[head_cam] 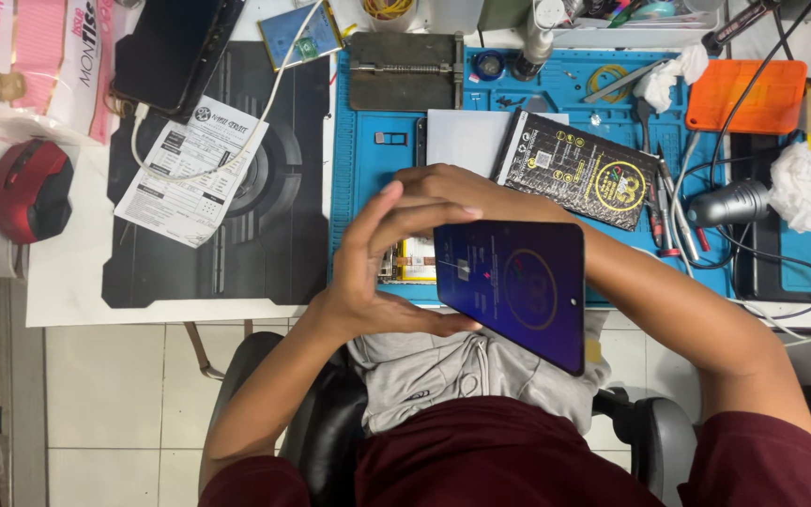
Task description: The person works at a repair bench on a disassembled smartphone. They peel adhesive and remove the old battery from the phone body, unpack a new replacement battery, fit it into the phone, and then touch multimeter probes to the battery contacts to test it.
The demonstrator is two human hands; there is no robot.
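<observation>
I hold a flat smartphone (518, 286) with a lit blue-purple screen over the desk's front edge, tilted slightly. My left hand (373, 263) grips its left short edge, with the thumb underneath and the fingers curled over the top corner. Most of my right hand (462, 183) is hidden behind the phone; its knuckles show above the upper edge, and the forearm runs off to the right. An opened device (407, 261) with a yellowish part lies on the blue work mat (377, 174), just below my left hand.
A black packet with a yellow circle (579, 169) and a white card (466, 141) lie behind the phone. Also here are a metal jig (404, 70), an orange pad (745, 94), a silver tool with cables (729, 202), tissue (795, 183), a printed sheet (190, 169) and a red mouse (28, 188).
</observation>
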